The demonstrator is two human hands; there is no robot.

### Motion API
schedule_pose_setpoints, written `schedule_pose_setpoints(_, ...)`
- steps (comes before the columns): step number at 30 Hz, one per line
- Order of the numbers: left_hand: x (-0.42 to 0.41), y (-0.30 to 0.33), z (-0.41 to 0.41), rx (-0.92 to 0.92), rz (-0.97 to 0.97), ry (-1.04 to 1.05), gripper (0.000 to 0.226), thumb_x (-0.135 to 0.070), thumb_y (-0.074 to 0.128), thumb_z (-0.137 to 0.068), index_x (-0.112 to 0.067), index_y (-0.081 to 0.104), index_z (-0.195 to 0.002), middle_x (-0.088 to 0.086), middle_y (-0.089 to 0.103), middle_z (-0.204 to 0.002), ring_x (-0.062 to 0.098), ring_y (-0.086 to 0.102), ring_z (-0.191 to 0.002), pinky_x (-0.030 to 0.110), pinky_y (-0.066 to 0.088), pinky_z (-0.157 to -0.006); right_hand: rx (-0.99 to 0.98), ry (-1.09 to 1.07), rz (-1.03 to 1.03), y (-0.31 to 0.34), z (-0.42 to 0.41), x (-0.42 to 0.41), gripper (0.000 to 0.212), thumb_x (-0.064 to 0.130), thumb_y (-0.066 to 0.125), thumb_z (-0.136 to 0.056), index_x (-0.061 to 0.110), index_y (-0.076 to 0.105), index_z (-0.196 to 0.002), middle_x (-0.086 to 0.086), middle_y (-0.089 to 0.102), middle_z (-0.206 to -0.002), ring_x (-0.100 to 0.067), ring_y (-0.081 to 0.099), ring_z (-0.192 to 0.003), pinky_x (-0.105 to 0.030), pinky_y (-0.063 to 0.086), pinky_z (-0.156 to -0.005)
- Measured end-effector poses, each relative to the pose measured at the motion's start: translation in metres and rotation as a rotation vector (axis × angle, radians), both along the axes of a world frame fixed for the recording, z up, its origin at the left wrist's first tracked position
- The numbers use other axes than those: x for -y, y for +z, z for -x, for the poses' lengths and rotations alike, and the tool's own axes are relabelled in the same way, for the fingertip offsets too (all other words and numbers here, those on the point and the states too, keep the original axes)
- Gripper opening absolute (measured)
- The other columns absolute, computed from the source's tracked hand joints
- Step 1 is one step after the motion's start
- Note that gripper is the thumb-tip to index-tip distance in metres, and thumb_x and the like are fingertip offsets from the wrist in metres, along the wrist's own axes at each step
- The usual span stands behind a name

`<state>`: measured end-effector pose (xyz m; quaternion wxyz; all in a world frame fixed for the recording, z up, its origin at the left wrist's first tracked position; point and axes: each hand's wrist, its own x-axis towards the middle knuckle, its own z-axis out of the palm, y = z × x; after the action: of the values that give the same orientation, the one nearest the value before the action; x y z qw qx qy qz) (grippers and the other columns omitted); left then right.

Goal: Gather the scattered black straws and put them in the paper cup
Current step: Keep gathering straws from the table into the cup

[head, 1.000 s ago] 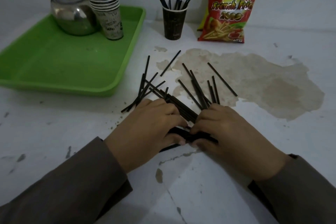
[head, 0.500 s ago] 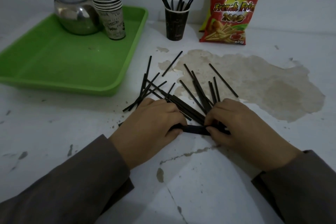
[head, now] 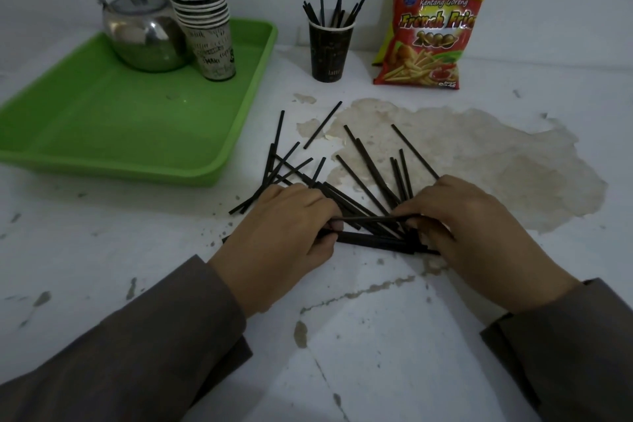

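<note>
left hand (head: 274, 233) clamped on bundle (head: 373, 240) left end | bundle flat on tabletop (head: 376, 336), long axis left-right between hands | right hand (head: 469, 233) pinching right end | loose straws (head: 370, 168) fanned just beyond | paper cup (head: 329, 51) far, straight ahead, roughly equidistant

long dark grey-brown sleeves (head: 144, 346) down to both wrists

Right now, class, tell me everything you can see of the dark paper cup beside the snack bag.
The cup is a dark, tapered paper cup with a pale rolled rim and faint light lettering near its base. It stands upright on the white table, near the wall, between the green tray and the snack bag, touching neither. Several black straws already stand in it, fanning out above the rim. No hand touches it.
</note>
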<state>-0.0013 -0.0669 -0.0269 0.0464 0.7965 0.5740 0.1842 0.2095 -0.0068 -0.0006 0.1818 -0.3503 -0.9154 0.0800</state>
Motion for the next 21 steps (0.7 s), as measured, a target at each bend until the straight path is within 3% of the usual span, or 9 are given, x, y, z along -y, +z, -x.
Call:
schedule_pose_setpoints(4, -0.001, 0.002, -0.001, 0.129, 0.027, 0.006, 0.024, -0.036, 0.041, -0.082, -0.022, 0.06, -0.089, -0.008, 0.064, -0.078, 0.006, 0.053, -0.074, 0.022, 0.042, -0.07, -0.033, -0.097, 0.077, 0.003, -0.002, 0.001, 0.017, 0.004, 0.064, -0.079, 0.016, 0.071, -0.089, 0.027, 0.049, -0.071, -0.003, 0.046, -0.068, -0.015, 0.034, -0.066)
schedule_pose_setpoints(7, -0.002, 0.004, 0.0, 0.196, 0.014, 0.044, 0.02, -0.032, 0.051, -0.083, -0.02, 0.063, -0.094, -0.009, 0.061, -0.076, 0.003, 0.046, -0.07, 0.007, 0.033, -0.067, -0.037, -0.138, 0.103, 0.005, -0.002, 0.002, 0.015, 0.008, 0.066, -0.079, 0.017, 0.072, -0.088, 0.03, 0.039, -0.07, 0.005, 0.043, -0.066, -0.011, 0.03, -0.067)
schedule_pose_setpoints(9, -0.002, 0.006, 0.002, 0.224, -0.013, 0.056, 0.025, -0.025, 0.055, -0.081, -0.019, 0.066, -0.103, -0.014, 0.054, -0.076, -0.004, 0.043, -0.065, 0.005, 0.037, -0.064, -0.036, -0.164, 0.127, 0.007, -0.001, 0.002, 0.014, 0.011, 0.066, -0.08, 0.019, 0.072, -0.09, 0.026, 0.042, -0.069, 0.005, 0.044, -0.066, -0.011, 0.03, -0.067)
schedule_pose_setpoints(13, -0.003, 0.008, 0.006, 0.284, -0.045, 0.101, 0.032, -0.019, 0.056, -0.079, -0.018, 0.067, -0.109, -0.009, 0.063, -0.082, -0.003, 0.044, -0.075, -0.004, 0.032, -0.077, -0.062, -0.184, 0.186, 0.01, -0.001, 0.002, 0.013, 0.016, 0.062, -0.084, 0.028, 0.065, -0.086, 0.026, 0.052, -0.07, 0.008, 0.052, -0.066, -0.009, 0.032, -0.071)
schedule_pose_setpoints(17, -0.005, 0.014, 0.009, 0.266, -0.105, 0.1, 0.028, -0.015, 0.055, -0.079, -0.014, 0.07, -0.103, -0.008, 0.067, -0.082, 0.003, 0.048, -0.084, -0.004, 0.03, -0.08, -0.258, -0.241, 0.253, 0.011, -0.001, 0.003, 0.012, 0.012, 0.062, -0.083, 0.024, 0.058, -0.081, 0.029, 0.058, -0.069, 0.027, 0.052, -0.071, 0.005, 0.035, -0.068)
schedule_pose_setpoints(21, -0.003, 0.022, 0.008, 0.489, -0.062, 0.182, 0.022, -0.01, 0.06, -0.085, -0.021, 0.07, -0.101, -0.026, 0.062, -0.084, -0.013, 0.056, -0.083, -0.004, 0.037, -0.075, -0.483, -0.305, 0.388, 0.012, -0.002, -0.001, 0.004, 0.017, 0.06, -0.085, 0.019, 0.062, -0.082, 0.023, 0.072, -0.076, 0.01, 0.063, -0.073, -0.004, 0.043, -0.066)
